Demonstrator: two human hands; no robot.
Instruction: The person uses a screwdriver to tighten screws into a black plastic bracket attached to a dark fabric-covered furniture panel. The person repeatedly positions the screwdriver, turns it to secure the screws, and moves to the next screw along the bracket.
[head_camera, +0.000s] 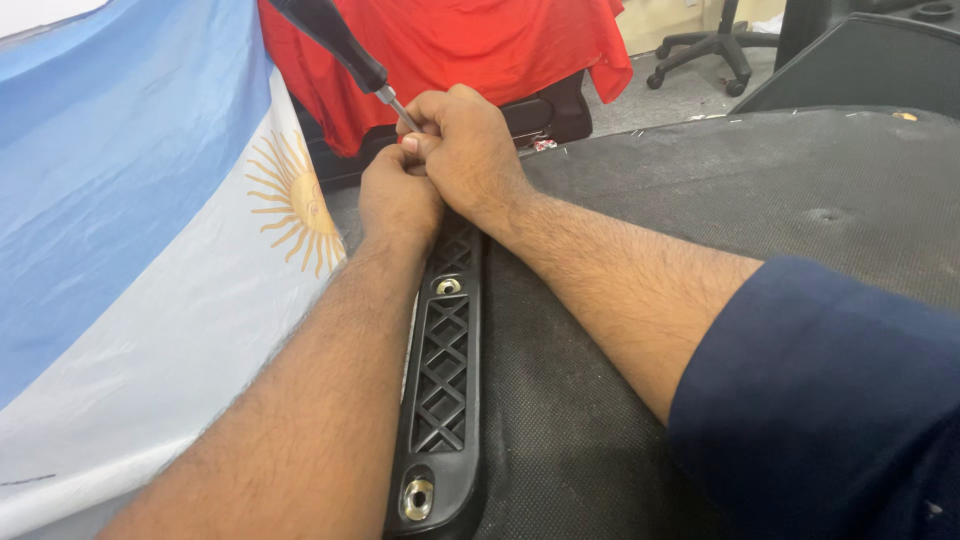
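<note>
Gripping screwdriver (340, 45) shaft, both hands' fingers (425, 120) closed; handle tilts up-left, tip down-right.

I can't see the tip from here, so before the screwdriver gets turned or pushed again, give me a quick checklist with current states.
1. Both hands near the tool: ok. Left hand and right hand are bunched together around the metal shaft.
2. Screwdriver angle: not ok if it should be square on; it tilts up and to the left.
3. Tip seated: cannot tell, the fingers hide it.
4. Black lattice bracket lying flat on the dark mat: ok.
5. Other fasteners on the bracket: in place; tightness cannot tell.
6. Flag cloth clear of the tip: cannot tell.
</note>
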